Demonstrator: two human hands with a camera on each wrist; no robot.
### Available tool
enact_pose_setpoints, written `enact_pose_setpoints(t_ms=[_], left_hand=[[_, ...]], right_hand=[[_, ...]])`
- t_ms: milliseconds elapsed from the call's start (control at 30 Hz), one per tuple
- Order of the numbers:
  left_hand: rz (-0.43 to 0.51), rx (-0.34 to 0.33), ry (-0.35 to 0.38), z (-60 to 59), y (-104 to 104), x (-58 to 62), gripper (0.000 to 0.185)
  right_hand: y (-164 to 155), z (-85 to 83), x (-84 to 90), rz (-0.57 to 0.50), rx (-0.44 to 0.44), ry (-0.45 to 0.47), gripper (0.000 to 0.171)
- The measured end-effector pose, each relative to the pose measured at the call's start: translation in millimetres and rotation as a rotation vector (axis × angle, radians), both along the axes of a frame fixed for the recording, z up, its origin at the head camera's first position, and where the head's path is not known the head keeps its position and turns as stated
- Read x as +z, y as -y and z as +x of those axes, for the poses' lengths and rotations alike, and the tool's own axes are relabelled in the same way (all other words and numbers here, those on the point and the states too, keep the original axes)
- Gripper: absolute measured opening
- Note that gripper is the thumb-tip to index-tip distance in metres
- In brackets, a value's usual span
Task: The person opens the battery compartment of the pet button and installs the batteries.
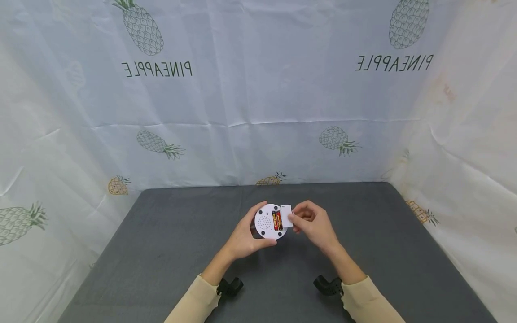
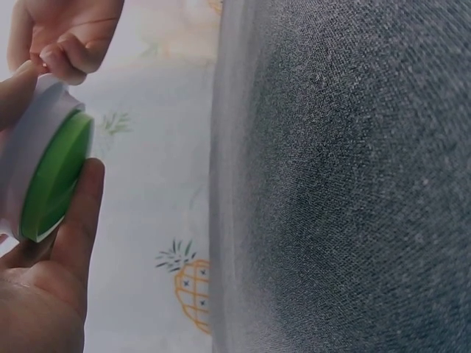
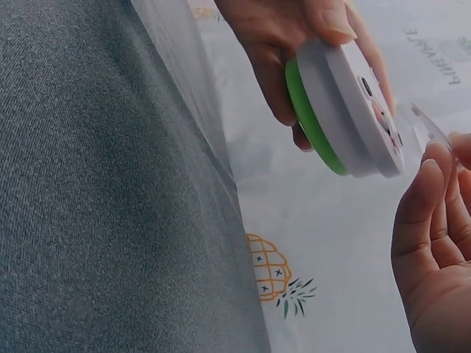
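Head view, frame centre: left hand (image 1: 245, 237) curls round a round white plastic device with a green face (image 1: 269, 221), its back turned up above the grey table (image 1: 161, 251). Two red-and-gold batteries (image 1: 277, 220) lie upright in its open bay. Right hand (image 1: 313, 224) pinches the white rectangular cover (image 1: 286, 216) at its right edge

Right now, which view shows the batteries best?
Head view: the batteries lie exposed in the round device, beside the cover. The right wrist view shows only an edge-on glimpse; the left wrist view shows none, just the green side.

Grey table (image 1: 161, 251), white pineapple-print cloth backdrop (image 1: 258, 89), even light
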State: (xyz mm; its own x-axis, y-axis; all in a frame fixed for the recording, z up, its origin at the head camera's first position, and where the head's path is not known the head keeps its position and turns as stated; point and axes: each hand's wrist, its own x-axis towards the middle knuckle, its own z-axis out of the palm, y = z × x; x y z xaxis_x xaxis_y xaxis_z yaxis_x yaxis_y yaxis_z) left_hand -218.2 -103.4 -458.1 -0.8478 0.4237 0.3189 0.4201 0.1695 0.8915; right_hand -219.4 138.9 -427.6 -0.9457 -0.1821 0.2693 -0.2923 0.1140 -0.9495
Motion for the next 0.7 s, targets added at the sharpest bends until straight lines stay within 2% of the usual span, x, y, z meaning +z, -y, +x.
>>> enact_pose_setpoints(t_ms=[300,700], left_hand=[[-0.006,0.0,-0.005,0.0,0.2,-1.5,0.1],[0.004,-0.018,-0.031,0.6,-0.8,-1.7,0.099]], right_hand=[[6.7,0.6,-2.1,0.028,0.055,-0.049,0.018],[14.8,4.2,-3.7,0.14,0.007,-0.06,0.015]])
